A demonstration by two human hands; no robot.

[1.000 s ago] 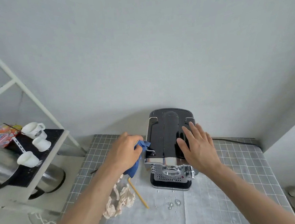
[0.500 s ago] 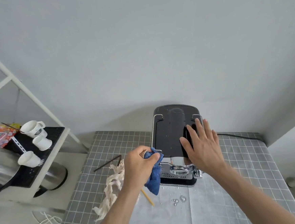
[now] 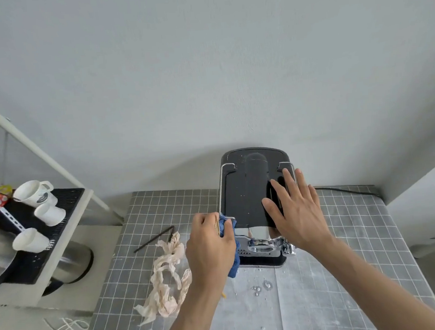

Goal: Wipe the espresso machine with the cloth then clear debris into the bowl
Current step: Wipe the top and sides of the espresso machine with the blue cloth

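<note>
Meanwhile, one blue cloth (image 3: 228, 229) bunched in left hand (image 3: 209, 246), right hand (image 3: 296, 210) flat (fingers spread) atop one espresso machine (image 3: 249, 188).

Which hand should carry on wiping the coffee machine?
The left hand: it grips the blue cloth against the espresso machine at its left front corner. The right hand lies flat on top, steadying it.

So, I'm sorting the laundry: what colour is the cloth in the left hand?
Blue. The cloth, gripped by the left hand, shows best in the head view.
</note>
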